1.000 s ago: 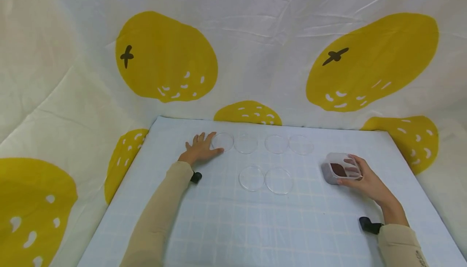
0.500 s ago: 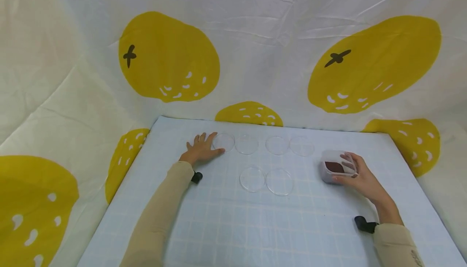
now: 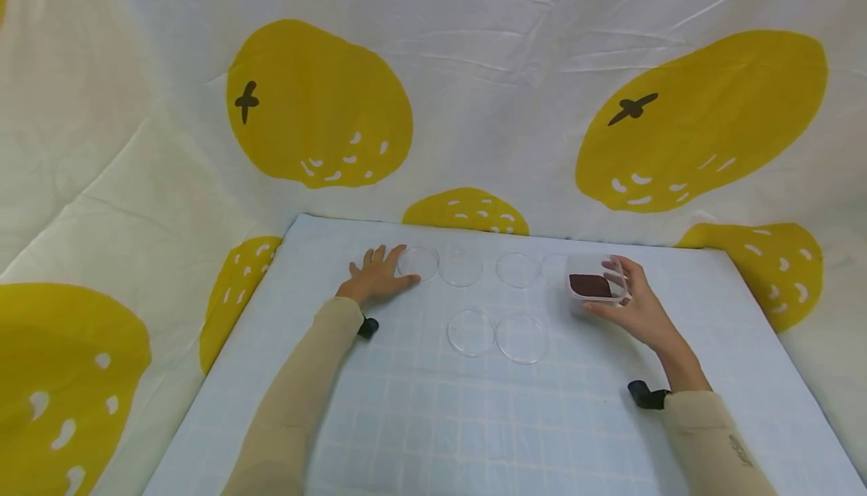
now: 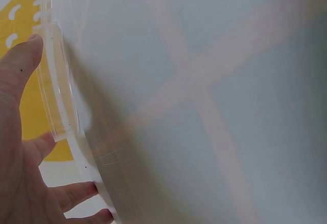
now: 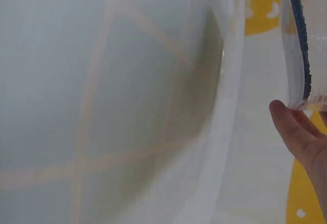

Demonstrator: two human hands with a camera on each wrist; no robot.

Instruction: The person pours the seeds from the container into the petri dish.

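My left hand rests at the far left of the table, its thumb and forefinger pinching the sides of a clear petri dish. In the left wrist view the thumb and forefinger touch opposite ends of that dish, while the other fingers spread onto the cloth. My right hand grips a clear, squarish plastic container by its side. A dark brown granular material covers its bottom; the right wrist view shows the grains as a dark layer. The container overlaps the rightmost back dish, hiding most of it.
Two more clear dishes, a left one and a right one, stand in the back row. Nearer the front lies a touching pair, one dish beside another. A patterned cloth wall rises behind the pale blue table.
My right hand has carried the container leftward and toward the back, from the right side of the table to the rightmost back dish. The left hand has stayed at its dish.
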